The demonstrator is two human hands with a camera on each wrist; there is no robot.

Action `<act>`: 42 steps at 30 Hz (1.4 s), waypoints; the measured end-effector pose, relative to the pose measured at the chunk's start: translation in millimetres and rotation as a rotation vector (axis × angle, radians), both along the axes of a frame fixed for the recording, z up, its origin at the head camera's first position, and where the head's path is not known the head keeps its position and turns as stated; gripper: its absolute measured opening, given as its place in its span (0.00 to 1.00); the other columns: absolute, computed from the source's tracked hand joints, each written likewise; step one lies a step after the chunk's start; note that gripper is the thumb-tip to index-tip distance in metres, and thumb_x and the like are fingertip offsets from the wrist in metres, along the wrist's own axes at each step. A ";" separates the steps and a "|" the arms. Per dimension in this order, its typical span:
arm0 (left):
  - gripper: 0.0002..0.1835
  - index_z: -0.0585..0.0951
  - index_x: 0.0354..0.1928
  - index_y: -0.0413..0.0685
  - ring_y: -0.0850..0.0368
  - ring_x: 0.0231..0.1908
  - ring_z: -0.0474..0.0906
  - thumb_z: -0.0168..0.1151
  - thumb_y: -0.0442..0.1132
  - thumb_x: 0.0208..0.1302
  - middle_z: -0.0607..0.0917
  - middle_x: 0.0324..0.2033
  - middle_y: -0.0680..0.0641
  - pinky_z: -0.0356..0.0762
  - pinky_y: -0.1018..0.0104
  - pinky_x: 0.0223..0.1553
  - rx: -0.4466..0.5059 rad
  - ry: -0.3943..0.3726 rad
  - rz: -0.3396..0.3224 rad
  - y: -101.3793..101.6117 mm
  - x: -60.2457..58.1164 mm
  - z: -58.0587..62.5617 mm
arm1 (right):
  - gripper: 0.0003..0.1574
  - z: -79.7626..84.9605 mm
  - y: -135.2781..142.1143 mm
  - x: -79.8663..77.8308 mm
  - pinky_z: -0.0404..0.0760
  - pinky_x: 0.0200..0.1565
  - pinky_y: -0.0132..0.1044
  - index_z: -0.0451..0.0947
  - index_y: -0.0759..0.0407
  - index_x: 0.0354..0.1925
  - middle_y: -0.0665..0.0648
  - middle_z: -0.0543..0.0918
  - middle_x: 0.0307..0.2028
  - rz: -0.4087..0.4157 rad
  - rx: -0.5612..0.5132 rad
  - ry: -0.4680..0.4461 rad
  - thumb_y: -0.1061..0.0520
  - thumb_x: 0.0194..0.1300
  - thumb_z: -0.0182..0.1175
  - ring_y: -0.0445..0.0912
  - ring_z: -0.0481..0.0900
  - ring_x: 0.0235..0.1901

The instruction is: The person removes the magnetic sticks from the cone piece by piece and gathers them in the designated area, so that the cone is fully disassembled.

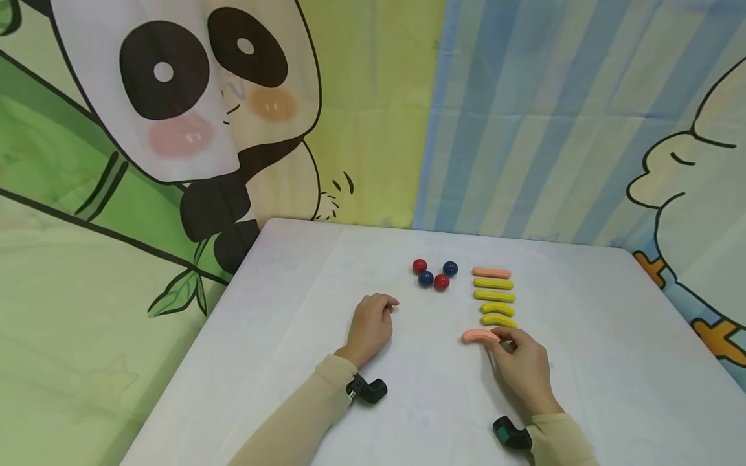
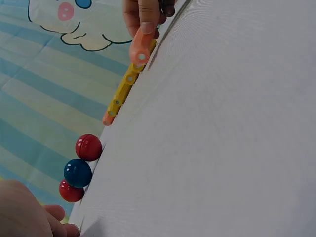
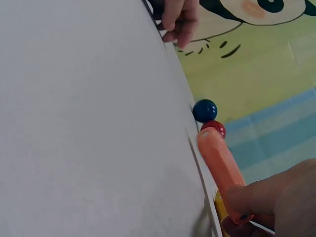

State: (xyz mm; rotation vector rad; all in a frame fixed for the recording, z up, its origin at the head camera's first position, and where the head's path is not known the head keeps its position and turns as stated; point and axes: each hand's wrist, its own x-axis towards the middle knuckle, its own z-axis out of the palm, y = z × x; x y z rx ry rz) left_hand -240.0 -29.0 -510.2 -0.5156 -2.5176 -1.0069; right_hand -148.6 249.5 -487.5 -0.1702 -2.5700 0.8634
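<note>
My right hand (image 1: pixel 524 369) pinches one end of a curved orange stick (image 1: pixel 479 336) between thumb and fingers, close over the white table. In the right wrist view the same orange stick (image 3: pixel 219 163) points away from the thumb. Just beyond it lie two curved yellow sticks (image 1: pixel 497 310), two straight yellow sticks (image 1: pixel 493 289) and a straight orange stick (image 1: pixel 491 272), stacked in a column. My left hand (image 1: pixel 371 325) rests on the table to the left, its fingers loosely curled around nothing.
Two red balls (image 1: pixel 441 282) and two dark blue balls (image 1: pixel 450 268) sit grouped left of the column of sticks. The white table (image 1: pixel 408 414) ends at a printed cloth backdrop (image 1: pixel 373 116). A black wrist device (image 1: pixel 368 390) is on the left wrist, another (image 1: pixel 511 433) on the right.
</note>
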 end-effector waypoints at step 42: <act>0.08 0.83 0.41 0.49 0.58 0.33 0.72 0.59 0.30 0.63 0.79 0.29 0.54 0.72 0.64 0.38 0.015 -0.071 0.011 -1.2 7.9 0.9 | 0.09 3.0 25.9 3.0 0.66 0.28 0.28 0.85 0.59 0.39 0.57 0.83 0.35 -0.242 -0.086 0.071 0.56 0.63 0.63 0.38 0.70 0.27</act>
